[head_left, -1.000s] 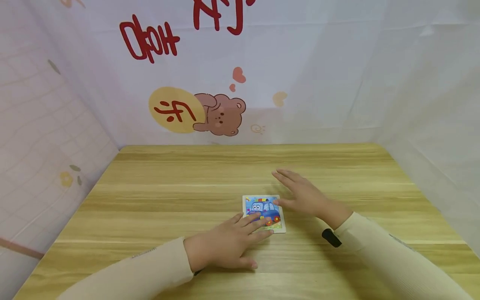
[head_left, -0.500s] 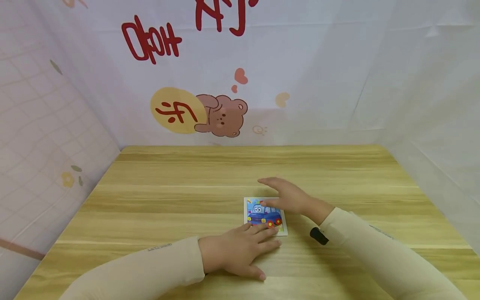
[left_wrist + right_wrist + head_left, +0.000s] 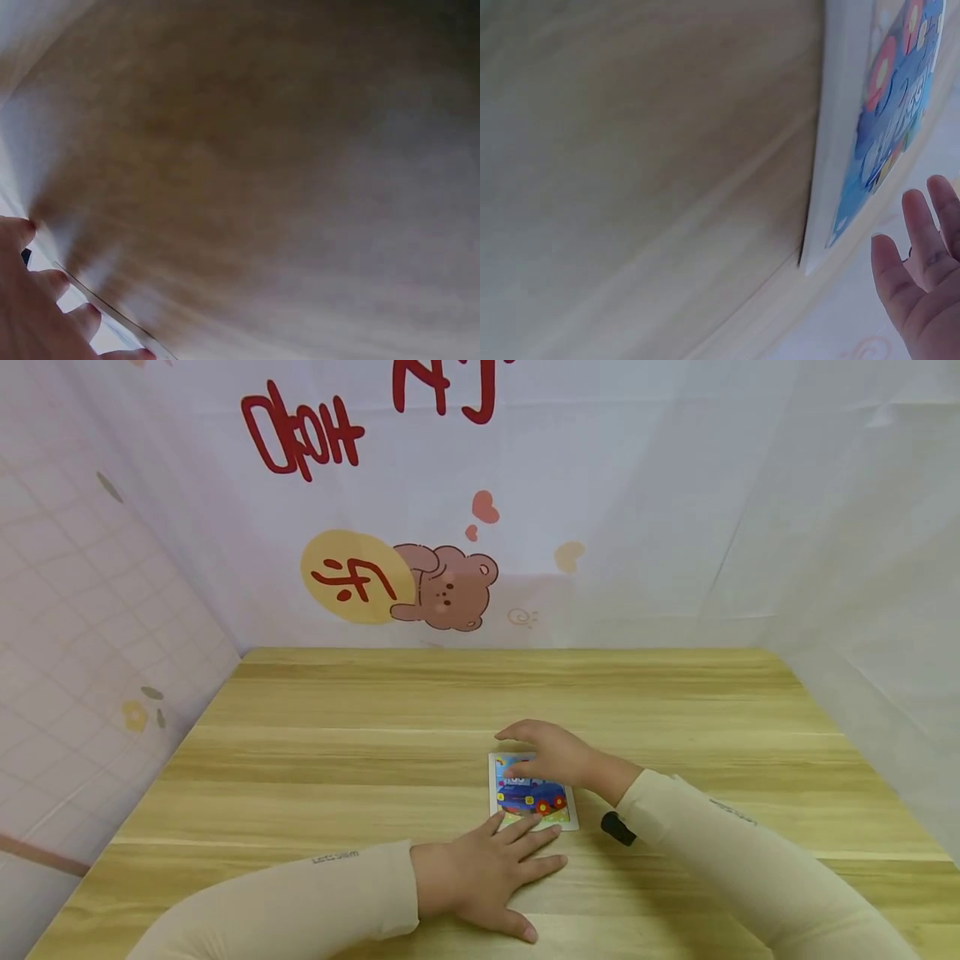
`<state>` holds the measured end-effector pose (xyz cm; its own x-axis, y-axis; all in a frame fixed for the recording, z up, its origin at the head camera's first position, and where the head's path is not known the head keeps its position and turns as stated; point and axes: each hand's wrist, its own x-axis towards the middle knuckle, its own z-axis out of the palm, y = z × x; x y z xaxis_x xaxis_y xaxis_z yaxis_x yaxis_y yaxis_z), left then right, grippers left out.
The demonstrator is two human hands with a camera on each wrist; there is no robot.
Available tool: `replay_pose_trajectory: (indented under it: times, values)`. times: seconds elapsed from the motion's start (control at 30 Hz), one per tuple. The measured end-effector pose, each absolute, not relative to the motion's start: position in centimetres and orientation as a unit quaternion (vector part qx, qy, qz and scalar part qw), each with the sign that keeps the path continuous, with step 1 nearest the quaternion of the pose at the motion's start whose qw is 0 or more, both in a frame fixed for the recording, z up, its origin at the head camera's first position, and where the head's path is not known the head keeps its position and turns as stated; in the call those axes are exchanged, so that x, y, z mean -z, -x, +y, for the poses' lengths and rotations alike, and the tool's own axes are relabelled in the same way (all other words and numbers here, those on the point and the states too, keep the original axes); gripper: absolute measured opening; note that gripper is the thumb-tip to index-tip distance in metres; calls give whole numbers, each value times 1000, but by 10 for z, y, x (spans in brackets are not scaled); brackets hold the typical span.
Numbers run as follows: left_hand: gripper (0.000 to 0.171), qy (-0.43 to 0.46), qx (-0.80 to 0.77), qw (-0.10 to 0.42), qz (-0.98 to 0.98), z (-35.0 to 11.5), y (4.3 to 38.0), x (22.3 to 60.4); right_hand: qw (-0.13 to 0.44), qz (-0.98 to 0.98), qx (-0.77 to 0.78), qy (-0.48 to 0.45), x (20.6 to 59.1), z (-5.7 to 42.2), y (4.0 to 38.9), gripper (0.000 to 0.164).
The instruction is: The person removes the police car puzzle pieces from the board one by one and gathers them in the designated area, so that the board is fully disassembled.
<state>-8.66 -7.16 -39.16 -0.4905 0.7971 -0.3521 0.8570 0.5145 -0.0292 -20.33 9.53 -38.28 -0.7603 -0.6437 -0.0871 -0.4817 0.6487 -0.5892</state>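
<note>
A small jigsaw puzzle (image 3: 517, 802) of a blue cartoon car in a white frame lies flat on the table. Over its far right part reaches my right hand (image 3: 558, 756), fingers extended and gently bent. The right wrist view shows these fingers (image 3: 922, 240) apart from the puzzle (image 3: 889, 105), holding nothing. My left hand (image 3: 498, 872) lies spread at the puzzle's near edge, its fingertips at the frame. In the left wrist view the left fingers (image 3: 56, 285) are beside the thin edge of the frame.
The wood-grain table (image 3: 337, 710) extends on all sides of the puzzle. A white printed curtain (image 3: 637, 527) hangs behind it, with more cloth (image 3: 97, 610) along the left side. A black wrist strap piece (image 3: 618, 828) shows under the right sleeve.
My right hand has moved left across the puzzle's far side and now covers more of it. My left hand has slid back toward me and right, uncovering the lower picture.
</note>
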Motion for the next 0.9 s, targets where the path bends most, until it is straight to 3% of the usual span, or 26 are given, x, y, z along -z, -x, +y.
replay_pose_trajectory:
  times: [0.9]
  values:
    - [80,-489,62,137,860,-78,87,398,162,916,229,287,385,79,208,35]
